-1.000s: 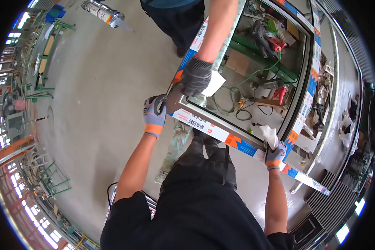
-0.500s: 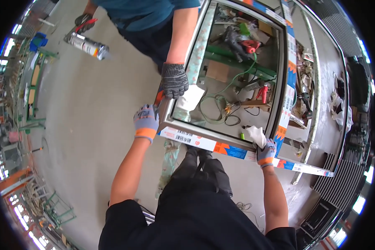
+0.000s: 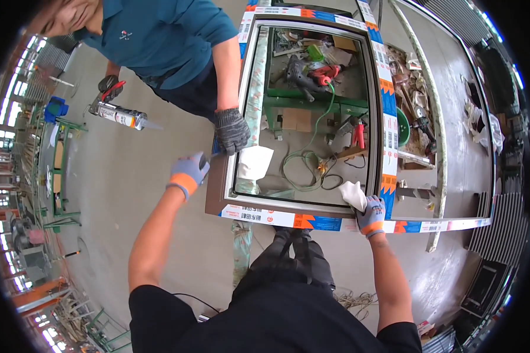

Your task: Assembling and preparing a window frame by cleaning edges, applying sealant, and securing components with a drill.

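A window sash with a dark frame and a glass pane [image 3: 288, 205] lies in front of me, its edges taped with blue, orange and white protective film. My right hand [image 3: 371, 215], in a grey glove with an orange cuff, is closed on a crumpled white cloth [image 3: 353, 195] at the near right corner. My left hand [image 3: 189, 172], gloved alike, is in the air just left of the near left corner, apart from the frame; nothing shows in its loosely parted fingers. Another white cloth [image 3: 255, 162] lies on the left edge, beside a co-worker's dark-gloved hand [image 3: 232, 130] resting there.
The co-worker in a teal shirt [image 3: 159, 44] stands at the far left, holding a caulking gun [image 3: 121, 115] in the other hand. Through the glass appear power tools and a green cable [image 3: 288, 156]. A larger taped frame [image 3: 453, 223] extends to the right.
My left hand has come off the frame corner and moved left. The sash appears farther left and lower in view. My right hand stays at its corner with the cloth.
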The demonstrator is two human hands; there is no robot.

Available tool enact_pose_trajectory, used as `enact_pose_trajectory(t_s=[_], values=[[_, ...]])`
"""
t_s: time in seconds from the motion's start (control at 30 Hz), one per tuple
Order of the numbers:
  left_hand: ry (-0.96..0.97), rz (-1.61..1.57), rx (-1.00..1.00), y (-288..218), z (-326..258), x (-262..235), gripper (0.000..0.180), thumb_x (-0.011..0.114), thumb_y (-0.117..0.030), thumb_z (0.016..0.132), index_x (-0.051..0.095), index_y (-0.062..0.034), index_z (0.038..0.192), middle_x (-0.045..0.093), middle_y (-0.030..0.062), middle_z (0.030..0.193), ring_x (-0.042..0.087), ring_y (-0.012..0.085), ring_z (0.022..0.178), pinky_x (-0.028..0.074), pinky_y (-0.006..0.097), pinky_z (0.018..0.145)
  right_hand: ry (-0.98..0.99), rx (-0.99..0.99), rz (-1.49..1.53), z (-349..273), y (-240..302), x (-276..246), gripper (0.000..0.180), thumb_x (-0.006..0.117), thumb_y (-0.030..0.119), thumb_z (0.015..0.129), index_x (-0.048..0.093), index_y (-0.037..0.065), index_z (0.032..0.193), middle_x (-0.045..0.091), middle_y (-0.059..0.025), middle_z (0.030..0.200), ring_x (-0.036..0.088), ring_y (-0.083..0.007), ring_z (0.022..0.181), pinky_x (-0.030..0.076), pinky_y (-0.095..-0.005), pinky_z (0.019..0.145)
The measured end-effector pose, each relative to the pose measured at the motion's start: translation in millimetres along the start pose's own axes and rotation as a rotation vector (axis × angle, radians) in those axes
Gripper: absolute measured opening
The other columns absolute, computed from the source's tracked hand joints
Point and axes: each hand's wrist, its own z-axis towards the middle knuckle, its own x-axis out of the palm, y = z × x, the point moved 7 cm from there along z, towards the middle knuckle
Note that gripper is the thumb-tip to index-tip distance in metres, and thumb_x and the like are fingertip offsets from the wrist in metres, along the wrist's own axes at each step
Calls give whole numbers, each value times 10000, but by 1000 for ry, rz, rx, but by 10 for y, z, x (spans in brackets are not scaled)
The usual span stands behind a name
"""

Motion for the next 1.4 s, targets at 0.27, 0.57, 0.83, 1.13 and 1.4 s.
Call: enact_pose_trajectory(t_s=[0.27, 0.57, 0.83, 1.13, 1.4], values=[[-63, 645, 253, -492, 407, -1644, 233, 594, -305, 836, 708, -104, 865, 717, 110, 879, 697, 277, 870, 537, 403, 779, 63, 48, -13, 67, -27, -23, 236, 704, 231, 763, 656, 78, 935, 650, -124, 904, 590, -339, 982, 415, -439, 943], [-555, 1028, -20, -634, 267, -4087, 333, 555, -373, 914, 641, -115, 1107, 686, 114, 997, 676, 297, 913, 512, 420, 831, 67, 29, 40, 53, 11, -62, 234, 697, 229, 770, 669, 92, 958, 662, -113, 912, 594, -324, 983, 419, -446, 904], [-777, 922, -129, -781, 165, -5263, 459, 517, -446, 957, 620, -121, 1263, 681, 167, 1160, 639, 320, 1098, 497, 398, 957, 151, 38, -18, 20, -81, 53, 251, 689, 261, 784, 667, 107, 981, 665, -95, 998, 589, -294, 1047, 407, -446, 965], [-784, 733, -302, -467, -389, -4796, 459, 540, -463, 932, 655, -110, 1200, 698, 172, 1072, 665, 338, 1014, 515, 432, 882, 128, 44, 16, 56, -22, 44, 247, 696, 263, 788, 662, 107, 976, 654, -96, 956, 589, -303, 1005, 412, -440, 937], [-289, 522, -48, -350, -1047, -2678, 189, 577, -252, 871, 632, -104, 767, 655, 116, 768, 638, 312, 726, 500, 430, 677, 39, 1, 5, 67, 52, 23, 233, 701, 297, 808, 665, 101, 928, 657, -112, 915, 593, -318, 966, 419, -436, 897]])
